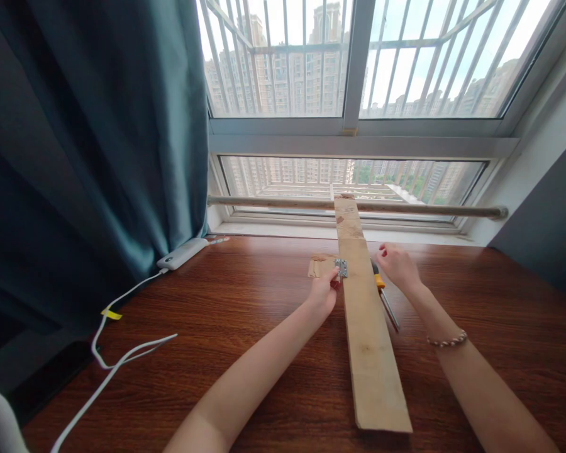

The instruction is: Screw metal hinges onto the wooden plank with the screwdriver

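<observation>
A long pale wooden board [368,340] lies lengthwise on the brown table, its far end reaching the rail by the window. Against its left edge sits a small wooden piece [318,267], and a metal hinge [341,268] spans the joint between the two. My left hand [324,293] is closed with its thumb and fingers on the hinge and the small piece's near edge. To the right of the board, my right hand [398,267] is raised with curled fingers; whatever they hold is too small to make out. A screwdriver [385,294] with a yellow and black handle lies beside the board.
At the left, a white power strip [183,253] rests by the blue curtain [122,126], with a white cable [101,333] running toward me. A horizontal rail [415,208] crosses in front of the barred window. The wooden table [245,302] extends to both sides.
</observation>
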